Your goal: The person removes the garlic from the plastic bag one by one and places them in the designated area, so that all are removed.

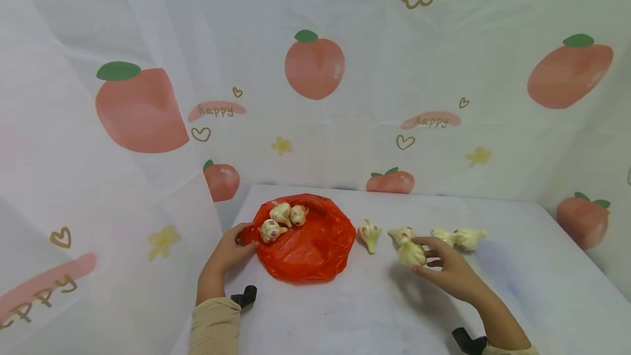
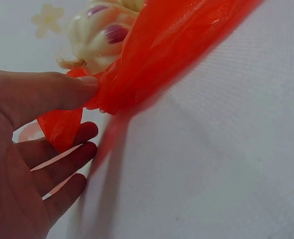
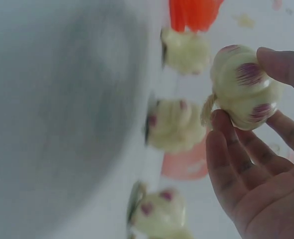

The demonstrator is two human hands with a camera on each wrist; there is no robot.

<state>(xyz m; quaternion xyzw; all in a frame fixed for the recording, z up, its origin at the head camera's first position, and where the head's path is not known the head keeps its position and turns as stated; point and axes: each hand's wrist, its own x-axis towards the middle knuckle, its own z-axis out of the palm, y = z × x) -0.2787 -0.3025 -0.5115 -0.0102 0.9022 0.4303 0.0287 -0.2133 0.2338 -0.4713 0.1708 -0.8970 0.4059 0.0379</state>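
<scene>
My left hand (image 1: pixel 228 253) pinches the left edge of a red plastic bag (image 1: pixel 313 256) between thumb and fingers; in the left wrist view a flap of the bag (image 2: pixel 62 127) hangs behind the thumb. Three garlic bulbs lie on the bag's left part, one garlic bulb (image 1: pixel 271 230) close to that hand. Above the table, right of the bag, my right hand (image 1: pixel 455 275) holds another garlic bulb (image 3: pixel 244 87), white with purple patches, between thumb and fingertips. Its rooty end (image 3: pixel 208 109) shows in the right wrist view.
On the white table (image 1: pixel 335 316), a single garlic bulb (image 1: pixel 370 233) lies just right of the bag. Behind the right hand are a garlic bulb (image 1: pixel 400 233) and two more side by side, the outer garlic bulb (image 1: pixel 469 239) farthest right. A fruit-print cloth (image 1: pixel 345 141) hangs behind.
</scene>
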